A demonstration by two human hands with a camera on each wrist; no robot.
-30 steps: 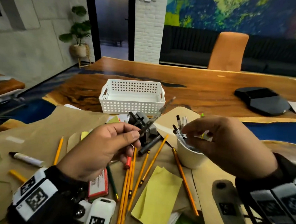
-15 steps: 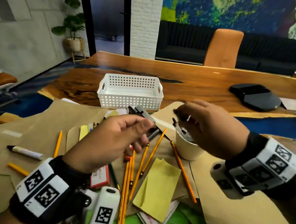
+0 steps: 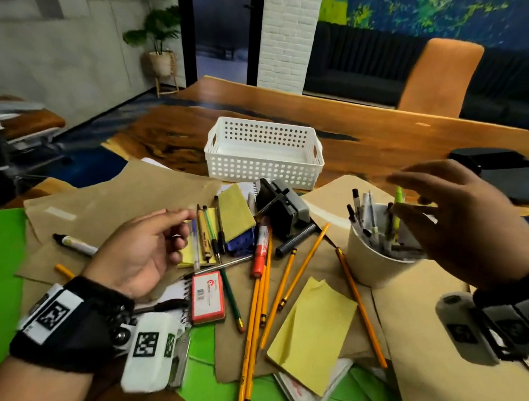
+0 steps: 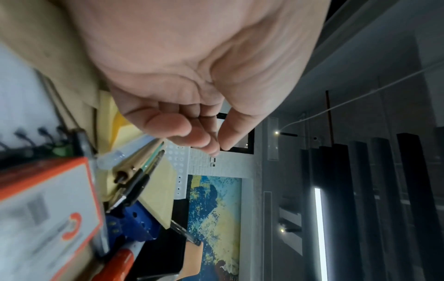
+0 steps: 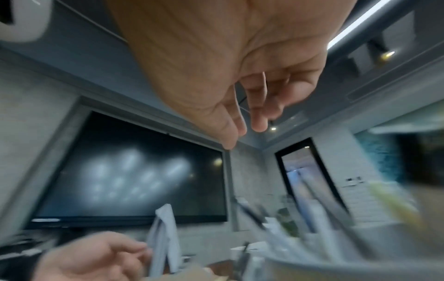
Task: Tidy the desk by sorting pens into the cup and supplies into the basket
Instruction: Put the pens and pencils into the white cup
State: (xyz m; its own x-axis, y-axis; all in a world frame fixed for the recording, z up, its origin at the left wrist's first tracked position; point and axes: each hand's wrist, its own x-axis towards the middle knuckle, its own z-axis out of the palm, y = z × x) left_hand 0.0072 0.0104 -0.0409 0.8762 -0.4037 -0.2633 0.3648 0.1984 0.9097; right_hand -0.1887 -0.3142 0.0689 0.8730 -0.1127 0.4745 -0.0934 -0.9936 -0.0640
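A white cup (image 3: 374, 264) at the right holds several pens. My right hand (image 3: 406, 195) hovers just above them, fingers spread and empty; the right wrist view shows the right hand (image 5: 247, 129) bare, over the blurred cup (image 5: 312, 266). My left hand (image 3: 182, 229) hangs low with loosely curled fingers and grips nothing. Just right of it several pens (image 3: 206, 237) lie on a yellow sticky pad. The left wrist view shows my left hand (image 4: 217, 146) empty above those pens (image 4: 137, 171). The white basket (image 3: 262, 169) stands empty behind.
Several yellow pencils (image 3: 258, 308), a red marker (image 3: 261, 246), a black marker (image 3: 295, 239) and a white marker (image 3: 74, 244) lie loose. A grey stapler (image 3: 283, 207), a red-edged box (image 3: 208, 296), yellow notes (image 3: 313, 339) and brown envelopes (image 3: 451, 360) cover the desk.
The pen my left hand held is gone from it. My left hand has dropped toward the pens on the pad. My right hand has lifted off the cup and spread its fingers.
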